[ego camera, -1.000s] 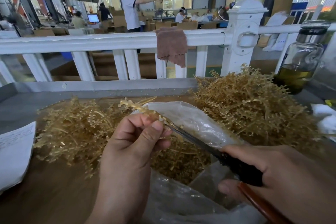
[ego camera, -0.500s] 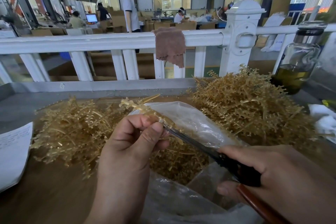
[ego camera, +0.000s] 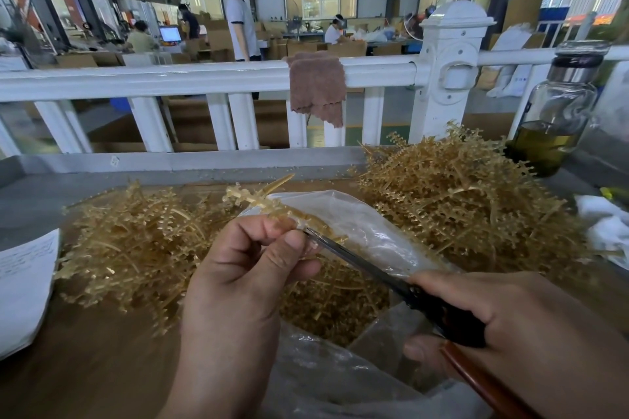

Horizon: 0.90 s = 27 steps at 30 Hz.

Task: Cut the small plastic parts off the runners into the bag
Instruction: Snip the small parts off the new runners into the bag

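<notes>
My left hand (ego camera: 245, 269) pinches a pale yellow plastic runner (ego camera: 262, 202) between thumb and fingers, above the open mouth of a clear plastic bag (ego camera: 360, 224). Its far end sticks out up and left with small parts along it. My right hand (ego camera: 517, 326) grips the dark handles of a pair of scissors (ego camera: 360, 264). The blade tips sit at the runner, right beside my left thumb. The bag holds a heap of cut yellow parts (ego camera: 333, 306).
A big pile of runners (ego camera: 473, 201) lies at the right and another pile (ego camera: 136, 241) at the left on the brown table (ego camera: 85, 367). A paper sheet (ego camera: 23, 286) lies far left. A glass jar (ego camera: 558, 112) stands at back right, before a white railing (ego camera: 204, 78).
The scissor tips have stayed at the runner by my left thumb. Both hands barely moved. The person behind the railing lowered an arm.
</notes>
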Each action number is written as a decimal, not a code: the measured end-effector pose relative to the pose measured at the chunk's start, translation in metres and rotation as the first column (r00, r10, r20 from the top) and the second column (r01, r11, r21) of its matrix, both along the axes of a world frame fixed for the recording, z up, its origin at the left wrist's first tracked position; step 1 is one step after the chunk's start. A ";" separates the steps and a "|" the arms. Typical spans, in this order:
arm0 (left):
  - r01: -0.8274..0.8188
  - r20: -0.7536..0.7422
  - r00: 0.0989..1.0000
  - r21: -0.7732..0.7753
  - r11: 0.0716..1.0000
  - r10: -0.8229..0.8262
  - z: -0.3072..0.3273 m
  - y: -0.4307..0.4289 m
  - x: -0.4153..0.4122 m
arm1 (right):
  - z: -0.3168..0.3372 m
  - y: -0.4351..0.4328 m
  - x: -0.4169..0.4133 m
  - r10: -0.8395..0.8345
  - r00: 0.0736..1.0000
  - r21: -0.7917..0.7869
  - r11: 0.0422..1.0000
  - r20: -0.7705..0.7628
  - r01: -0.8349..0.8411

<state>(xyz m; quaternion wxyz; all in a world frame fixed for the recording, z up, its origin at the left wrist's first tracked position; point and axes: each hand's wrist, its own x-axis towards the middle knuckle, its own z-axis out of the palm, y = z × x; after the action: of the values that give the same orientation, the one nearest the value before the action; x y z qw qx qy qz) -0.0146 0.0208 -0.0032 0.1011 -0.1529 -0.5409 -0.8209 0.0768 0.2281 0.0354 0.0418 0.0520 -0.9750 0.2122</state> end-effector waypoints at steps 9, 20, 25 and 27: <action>0.003 -0.009 1.000 -0.011 1.000 -0.003 0.001 -0.001 0.000 | 0.002 0.000 0.001 0.002 1.000 0.007 1.000 -0.001 -0.001; -0.012 -0.034 0.999 -0.025 1.000 0.011 0.001 -0.001 -0.001 | 0.001 0.002 0.002 -0.008 0.997 -0.001 1.000 -0.076 0.008; -0.012 -0.037 0.999 -0.025 1.000 0.011 0.000 -0.002 0.000 | 0.001 0.002 0.001 0.004 0.995 -0.004 1.000 -0.095 -0.005; -0.014 -0.033 0.999 -0.025 1.000 0.013 0.001 -0.002 0.000 | 0.002 0.002 0.001 0.013 0.996 -0.008 1.000 -0.086 -0.014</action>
<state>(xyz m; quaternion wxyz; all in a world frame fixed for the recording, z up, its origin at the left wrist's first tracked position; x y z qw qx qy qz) -0.0146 0.0192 -0.0027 0.1135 -0.1640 -0.5506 -0.8106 0.0782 0.2302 0.0376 0.0823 0.0674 -0.9710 0.2142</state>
